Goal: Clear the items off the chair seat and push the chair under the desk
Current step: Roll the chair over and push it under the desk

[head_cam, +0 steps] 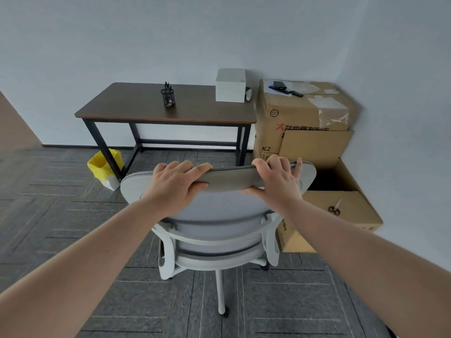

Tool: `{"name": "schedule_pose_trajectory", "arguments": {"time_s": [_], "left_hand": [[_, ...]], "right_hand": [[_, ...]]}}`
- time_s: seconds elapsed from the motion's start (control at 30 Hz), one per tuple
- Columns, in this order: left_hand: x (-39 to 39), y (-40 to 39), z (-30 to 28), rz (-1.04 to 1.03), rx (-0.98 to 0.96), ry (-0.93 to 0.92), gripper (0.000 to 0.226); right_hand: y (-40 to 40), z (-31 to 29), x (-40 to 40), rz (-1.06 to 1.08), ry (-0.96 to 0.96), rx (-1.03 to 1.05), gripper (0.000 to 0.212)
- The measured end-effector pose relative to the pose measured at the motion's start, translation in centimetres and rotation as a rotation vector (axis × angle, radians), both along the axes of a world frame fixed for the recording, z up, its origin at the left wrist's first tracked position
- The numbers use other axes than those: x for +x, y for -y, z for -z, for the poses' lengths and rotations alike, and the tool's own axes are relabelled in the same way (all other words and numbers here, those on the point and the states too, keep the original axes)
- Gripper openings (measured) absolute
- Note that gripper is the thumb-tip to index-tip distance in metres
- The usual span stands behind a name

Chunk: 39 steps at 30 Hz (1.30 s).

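Observation:
A light grey office chair (pixel 219 208) stands with its back toward me, in front of a brown desk (pixel 195 111) with black legs. My left hand (pixel 175 184) grips the top edge of the backrest on the left. My right hand (pixel 278 184) grips the same edge on the right. The backrest hides the seat, so I cannot tell what lies on it. Some floor separates the chair from the desk.
On the desk stand a black pen holder (pixel 168 96) and a pale box (pixel 230 85). A yellow-lined bin (pixel 105 167) sits by the desk's left leg. Cardboard boxes (pixel 305 113) crowd the right; scissors (pixel 334 208) lie on a low one (pixel 341 215).

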<state>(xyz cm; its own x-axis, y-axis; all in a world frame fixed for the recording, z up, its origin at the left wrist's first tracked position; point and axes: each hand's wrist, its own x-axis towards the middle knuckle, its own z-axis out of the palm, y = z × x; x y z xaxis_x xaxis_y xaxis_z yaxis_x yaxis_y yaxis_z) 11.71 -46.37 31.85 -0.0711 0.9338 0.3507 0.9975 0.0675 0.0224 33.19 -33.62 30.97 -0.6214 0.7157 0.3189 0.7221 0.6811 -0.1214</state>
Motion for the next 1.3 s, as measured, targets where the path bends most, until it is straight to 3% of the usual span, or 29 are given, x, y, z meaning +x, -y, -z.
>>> {"name": "schedule_pose_trajectory", "arguments": {"time_s": [0.23,0.47,1.0,1.3], "left_hand": [[-8.0,0.0,0.2,0.034,0.041,-0.025,0.046],[-14.4,-3.0,-0.2,0.041,-0.056,0.013,0.054],[-29.7,-15.8,-0.7,0.028,-0.102,0.031,0.047],[-36.8,-20.9,0.3,0.059,-0.003,0.029,0.052]], "right_hand": [[0.6,0.6,-7.4,0.03,-0.022,0.033,0.062],[-1.3,1.0,-13.3,0.076,-0.021,0.073,0.065],[-13.2,1.8,-28.8,0.127,-0.048,0.16,0.068],[-18.5,1.9,-35.7,0.109,-0.068,0.172,0.069]]}}
